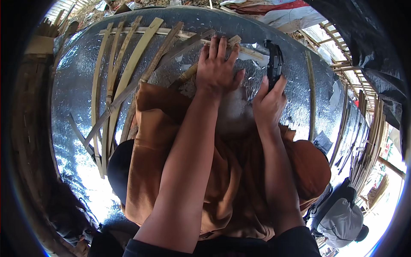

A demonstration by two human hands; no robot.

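My left hand [217,70] lies palm down with its fingers stretched out, over the ends of bamboo strips. A short split bamboo piece [234,40] shows by its fingertips. My right hand [269,100] is closed around a black hand tool [275,62] with a curved, slotted body; its exact kind is unclear. The tool points away from me, just right of a pale strip [252,53] that runs crosswise. Several long bamboo strips [135,55] fan out to the left, resting across this crosswise strip. What lies under my left palm is hidden.
A silver foil sheet [295,98] covers the ground around me. A brown cloth [158,124] drapes over my lap. Another bamboo strip [311,94] lies at the right. Bundled slats [370,137] and a grey-white bag [342,220] stand farther right; a wooden post [34,124] is left.
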